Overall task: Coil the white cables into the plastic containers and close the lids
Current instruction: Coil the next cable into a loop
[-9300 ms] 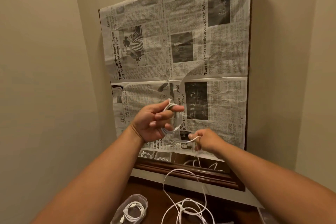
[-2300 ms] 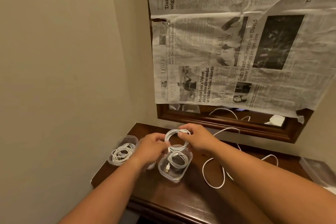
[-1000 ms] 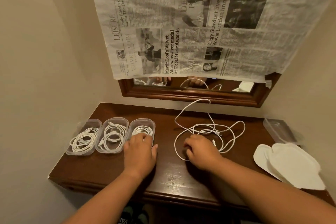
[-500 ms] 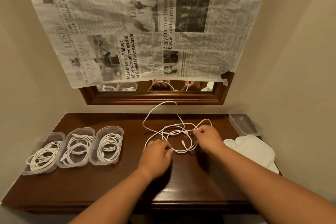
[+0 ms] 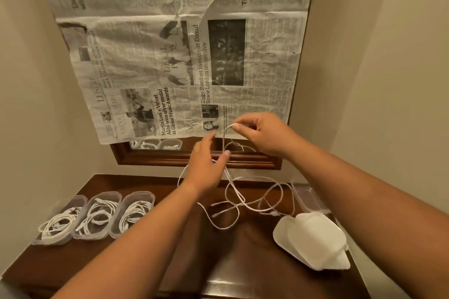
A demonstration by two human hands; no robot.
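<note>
1. Your right hand (image 5: 264,136) is raised in front of the newspaper (image 5: 182,68), thumb and forefinger pinching a bend of the loose white cable (image 5: 233,201).
2. Your left hand (image 5: 206,165) is just below and to the left, fingers stretched out and blurred, thumb tip beside the hanging strand. The two hands are close but not touching.
3. The rest of that cable trails down in tangled loops onto the dark wooden table (image 5: 170,262).
4. Three lidless plastic containers (image 5: 104,194) stand side by side at the table's left, each holding a coiled cable (image 5: 97,216).
5. A stack of white lids (image 5: 313,243) lies at the right, with another clear container (image 5: 308,199) behind it.
</note>
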